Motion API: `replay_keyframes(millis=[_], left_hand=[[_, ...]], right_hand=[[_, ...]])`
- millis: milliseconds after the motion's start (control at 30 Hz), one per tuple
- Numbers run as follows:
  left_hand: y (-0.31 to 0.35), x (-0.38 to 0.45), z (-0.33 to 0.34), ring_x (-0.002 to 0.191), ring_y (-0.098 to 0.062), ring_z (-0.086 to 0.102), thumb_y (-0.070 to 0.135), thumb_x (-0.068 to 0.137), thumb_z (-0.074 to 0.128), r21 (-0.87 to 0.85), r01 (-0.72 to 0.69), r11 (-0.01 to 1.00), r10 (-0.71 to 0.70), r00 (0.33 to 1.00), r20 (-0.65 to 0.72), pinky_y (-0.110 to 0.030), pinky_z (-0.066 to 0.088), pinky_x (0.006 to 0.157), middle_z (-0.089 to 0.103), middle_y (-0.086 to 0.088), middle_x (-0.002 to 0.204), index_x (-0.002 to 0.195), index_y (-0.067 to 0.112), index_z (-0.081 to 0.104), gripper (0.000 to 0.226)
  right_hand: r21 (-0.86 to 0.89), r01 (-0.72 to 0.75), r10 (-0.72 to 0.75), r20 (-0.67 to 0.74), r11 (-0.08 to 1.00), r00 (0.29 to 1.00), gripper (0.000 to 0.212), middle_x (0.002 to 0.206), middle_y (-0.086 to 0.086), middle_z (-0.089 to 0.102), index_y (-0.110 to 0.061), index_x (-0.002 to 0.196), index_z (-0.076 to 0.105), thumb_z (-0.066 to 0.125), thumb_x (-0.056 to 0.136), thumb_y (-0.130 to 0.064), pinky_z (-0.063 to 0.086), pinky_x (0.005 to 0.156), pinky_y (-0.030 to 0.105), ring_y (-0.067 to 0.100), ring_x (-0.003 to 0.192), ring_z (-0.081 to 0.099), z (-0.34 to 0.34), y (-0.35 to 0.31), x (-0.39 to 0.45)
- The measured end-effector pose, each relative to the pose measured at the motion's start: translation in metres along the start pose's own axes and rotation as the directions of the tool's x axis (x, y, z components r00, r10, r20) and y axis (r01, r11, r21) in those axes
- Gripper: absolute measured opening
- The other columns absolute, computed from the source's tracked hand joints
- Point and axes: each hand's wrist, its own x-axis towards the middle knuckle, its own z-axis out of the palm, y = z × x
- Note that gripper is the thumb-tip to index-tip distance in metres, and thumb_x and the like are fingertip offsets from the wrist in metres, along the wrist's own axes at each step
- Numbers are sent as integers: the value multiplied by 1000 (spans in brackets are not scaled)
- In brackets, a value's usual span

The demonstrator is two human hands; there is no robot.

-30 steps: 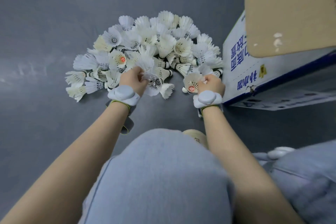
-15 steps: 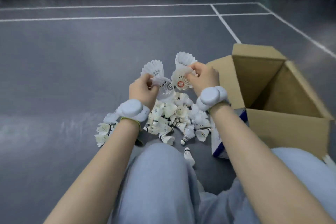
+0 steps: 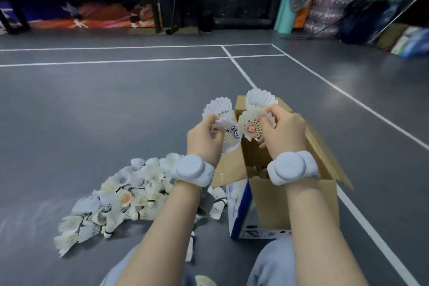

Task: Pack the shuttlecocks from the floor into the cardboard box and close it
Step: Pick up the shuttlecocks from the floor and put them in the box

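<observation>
The fingers (image 3: 214,126) of the left hand (image 3: 204,140) are curled round a small bunch of shuttlecocks (image 3: 221,121); two white feather skirts can be counted in it, one fanned upward, the other turned toward the camera with a dark-ringed base. The fingers (image 3: 270,112) of the right hand (image 3: 286,133) are likewise closed on a second bunch (image 3: 254,121); at least two shuttlecocks are seen there, one skirt raised above the hand, one showing a cork with a red-orange sticker. Both bunches are held touching each other, above the near left corner of the cardboard box (image 3: 274,204). One white wrist device is worn on each forearm, left (image 3: 192,169) and right (image 3: 292,167).

The box is shown open, with brown flaps spread outward and a white outer face printed in blue; it stands on the grey floor (image 3: 92,123), just right of the left forearm. Pale shapes are visible inside, too hidden to be counted.

The remaining shuttlecocks are seen as one loose pile (image 3: 123,199) on the floor, left of the box and beneath the left forearm. Their feathers are white to cream, with dark thread bands and rounded cork tips; one more red-orange sticker is visible. The pile holds several dozen, too overlapped for an exact count. White court lines (image 3: 239,67) are marked on the floor beyond.
</observation>
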Motion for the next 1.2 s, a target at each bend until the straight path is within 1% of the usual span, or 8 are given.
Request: replay_keyframes(millis=[167,300,367,467,567,700,1000,1200], left_hand=[[-2,1,36,59,-9,44,4,90,50,-29,-112,993,114,986,119,-8,32,53,50,6,68,99,11,63,17],[-3,10,69,66,-16,48,-1,90,43,-19,-129,992,130,967,218,-13,30,56,57,-3,83,114,8,57,29],[-7,17,83,86,-26,53,0,90,44,32,-115,993,101,949,299,-17,31,67,57,-12,115,132,11,45,44],[-18,22,92,108,-27,51,9,92,50,69,-94,993,57,907,418,-16,31,82,42,-10,140,148,20,19,66],[-23,28,90,125,-23,43,8,91,50,51,-78,996,51,915,401,-11,27,87,38,-8,146,150,22,15,69],[-23,29,78,126,-23,44,7,91,48,-23,2,1000,5,949,315,-33,40,102,39,-6,142,147,21,23,63],[-34,29,15,98,-22,56,12,93,44,44,93,995,-101,967,232,-30,45,82,51,-7,129,140,20,31,50],[-81,10,-63,82,-16,52,13,94,46,150,139,979,-170,962,215,-25,41,77,56,-4,120,132,17,41,38]], right_hand=[[-109,-172,179,57,979,982,24,90,9,64,-11,108,67,48,94,-8,45,48,14,12,56,53,-13,38,12],[-103,-256,262,47,961,964,37,104,11,67,-19,124,61,45,93,-5,44,63,22,20,70,57,-15,61,21],[-147,-294,316,154,944,936,49,104,9,65,-29,137,47,44,93,-7,43,55,23,22,70,57,-12,69,22],[-253,-339,412,350,906,841,69,126,12,60,-37,150,15,49,94,-15,50,70,33,31,89,63,-4,82,20],[-194,-438,479,381,878,791,72,111,17,66,-40,150,10,50,94,-18,50,64,30,33,81,65,2,90,24],[-117,-472,482,337,874,809,65,98,13,64,-37,148,21,49,93,-18,47,59,28,28,73,65,7,91,26],[-142,-341,369,391,929,843,49,106,10,65,-24,141,35,47,94,-22,53,71,33,31,90,67,40,33,20],[-320,28,174,583,947,794,34,122,10,60,-18,130,47,42,96,-19,50,86,36,32,110,58,97,-32,-9]])
